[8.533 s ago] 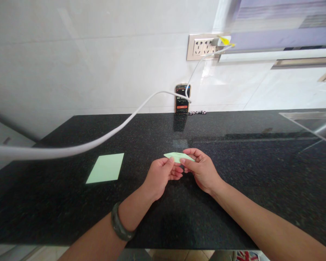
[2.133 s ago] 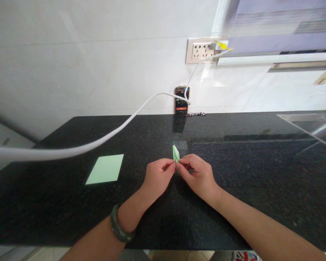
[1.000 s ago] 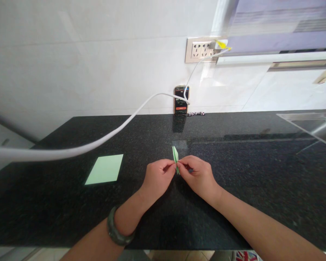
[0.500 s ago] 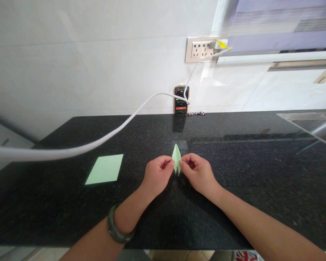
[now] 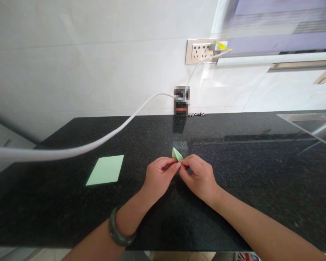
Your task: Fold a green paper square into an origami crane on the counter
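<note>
A small folded piece of light green paper (image 5: 176, 153) is pinched between both hands above the dark speckled countertop (image 5: 157, 134). My left hand (image 5: 160, 174), closed, has its thumb and forefinger on the paper's near end. Closed from the other side, my right hand (image 5: 199, 174) grips the same end, its fingertips meeting the left ones. Only the pointed far part of the paper shows; fingers hide the rest. To the left of my hands, a flat light green sheet (image 5: 105, 170) lies on the counter.
A phone (image 5: 182, 103), its screen blurred, leans on the tiled wall with a beaded strap (image 5: 197, 114) beside it. A white cable (image 5: 119, 127) sweeps across the left foreground. The wall socket (image 5: 197, 50) holds a plug. A metal sink (image 5: 315, 123) is at the right.
My fingertips have come together at the near end of the folded paper. Its split lower points, visible before, are now covered, and its upper part is tilted. The flat sheet stays put.
</note>
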A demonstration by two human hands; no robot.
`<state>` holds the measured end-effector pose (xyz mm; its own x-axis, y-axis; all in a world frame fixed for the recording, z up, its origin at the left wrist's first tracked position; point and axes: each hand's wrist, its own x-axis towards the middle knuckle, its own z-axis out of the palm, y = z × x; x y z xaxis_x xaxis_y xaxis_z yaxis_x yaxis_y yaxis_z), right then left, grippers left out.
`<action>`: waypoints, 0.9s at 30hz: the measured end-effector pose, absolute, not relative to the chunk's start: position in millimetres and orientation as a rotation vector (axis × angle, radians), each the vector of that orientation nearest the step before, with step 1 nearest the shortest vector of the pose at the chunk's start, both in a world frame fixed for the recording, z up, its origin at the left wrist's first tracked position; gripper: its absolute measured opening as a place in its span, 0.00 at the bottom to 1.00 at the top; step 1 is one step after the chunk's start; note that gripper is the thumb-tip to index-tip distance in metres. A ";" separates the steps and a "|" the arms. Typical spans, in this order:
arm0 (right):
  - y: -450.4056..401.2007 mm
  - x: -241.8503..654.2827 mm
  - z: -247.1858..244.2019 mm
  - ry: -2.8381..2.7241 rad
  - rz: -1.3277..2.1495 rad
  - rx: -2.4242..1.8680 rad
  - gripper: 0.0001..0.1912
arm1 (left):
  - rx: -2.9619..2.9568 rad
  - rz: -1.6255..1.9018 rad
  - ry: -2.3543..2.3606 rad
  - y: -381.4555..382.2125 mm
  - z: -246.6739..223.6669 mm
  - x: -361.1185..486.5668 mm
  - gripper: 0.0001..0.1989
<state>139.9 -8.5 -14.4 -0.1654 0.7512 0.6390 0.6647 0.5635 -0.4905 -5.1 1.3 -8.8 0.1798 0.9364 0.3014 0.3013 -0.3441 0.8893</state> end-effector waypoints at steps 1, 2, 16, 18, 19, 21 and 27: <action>-8.4 140.1 -14.7 -1.899 0.108 -1.135 0.06 | 1.714 1.155 1.162 1.8 -9.5 -5.4 0.10; -8.4 140.3 -14.9 -1.915 0.104 -1.123 0.06 | 1.655 1.139 1.149 2.5 -10.4 -5.7 0.11; -7.6 139.6 -18.5 -1.597 0.472 -1.180 0.05 | 1.328 1.110 1.075 9.4 -10.7 -7.2 0.11; -5.7 139.1 -22.1 -1.537 0.597 -1.201 0.05 | 1.332 1.074 1.054 8.6 -10.9 -6.7 0.12; -5.0 138.8 -23.4 -1.518 0.662 -1.201 0.06 | 1.325 1.057 1.038 8.3 -11.2 -6.4 0.12; -4.3 138.1 -24.7 -1.495 0.789 -1.185 0.08 | 1.304 1.033 0.998 8.0 -11.8 -6.1 0.12; -3.8 137.9 -23.1 -1.478 0.963 -1.112 0.09 | 1.160 0.994 0.882 7.5 -11.0 -4.8 0.12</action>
<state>137.9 -3.8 -23.1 -0.0682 0.9660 0.2496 0.1621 0.2576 -0.9526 -4.8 7.5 -11.0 0.3233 0.9450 -0.0492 -0.1613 0.1062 0.9812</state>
